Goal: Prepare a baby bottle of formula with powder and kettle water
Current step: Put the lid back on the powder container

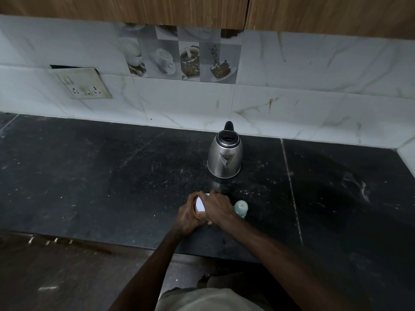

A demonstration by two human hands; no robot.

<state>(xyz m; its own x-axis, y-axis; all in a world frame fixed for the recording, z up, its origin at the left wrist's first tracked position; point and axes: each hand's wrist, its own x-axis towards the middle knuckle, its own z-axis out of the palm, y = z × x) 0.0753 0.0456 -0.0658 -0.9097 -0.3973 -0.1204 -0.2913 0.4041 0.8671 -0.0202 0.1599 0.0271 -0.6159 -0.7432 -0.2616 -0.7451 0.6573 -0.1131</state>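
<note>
A small container with a white lid [200,204] stands on the black counter [112,176], mostly hidden between my hands. My left hand [187,215] wraps around its left side. My right hand [216,207] curls over its top and right side. Just to the right of my right hand stands a pale green baby bottle [241,208] with its cap on. A steel electric kettle [225,153] with a black lid and handle sits further back near the wall, its spout facing me.
A tiled white backsplash [292,97] runs behind the counter, with a wall socket plate [84,85] at the left. Wooden cabinets [202,7] hang above. The counter's front edge [89,241] lies close to my body.
</note>
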